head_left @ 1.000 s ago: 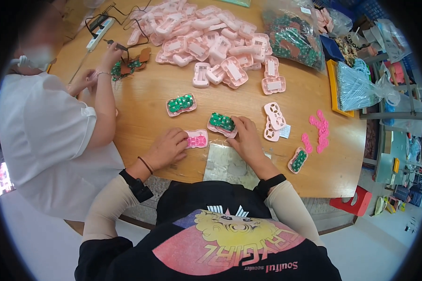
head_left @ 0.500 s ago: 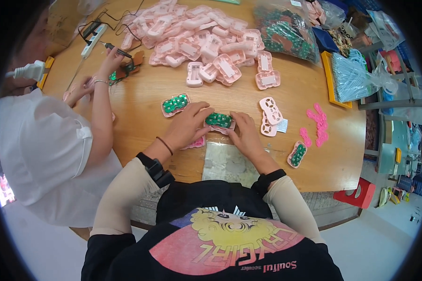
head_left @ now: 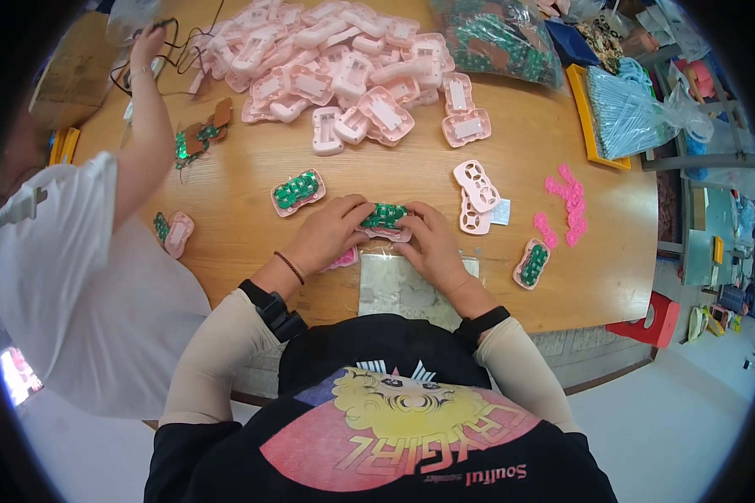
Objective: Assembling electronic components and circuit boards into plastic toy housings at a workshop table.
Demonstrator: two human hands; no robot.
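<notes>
Green circuit board (head_left: 384,215) in pale-pink plastic shell (head_left: 384,235), near side of tan wooden worktop (head_left: 394,172). Left hand (head_left: 325,232), right hand (head_left: 434,250): fingers gripping the shell's opposite ends.

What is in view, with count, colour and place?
Held shell: one, pink with green board, centre
Other filled shells: two, pink and green, either side
Shell heap: many, pink, far side
Board bag: one, clear, far right
Cutout covers: two, pink, right
Flat pieces: several, bright pink, mostly right
Tray: one, yellow, right
Packet: one, clear, front
Table: one, brown, beneath
Co-worker: one, in white, left
Left hand, right hand: two, beige sleeves, centre
</notes>
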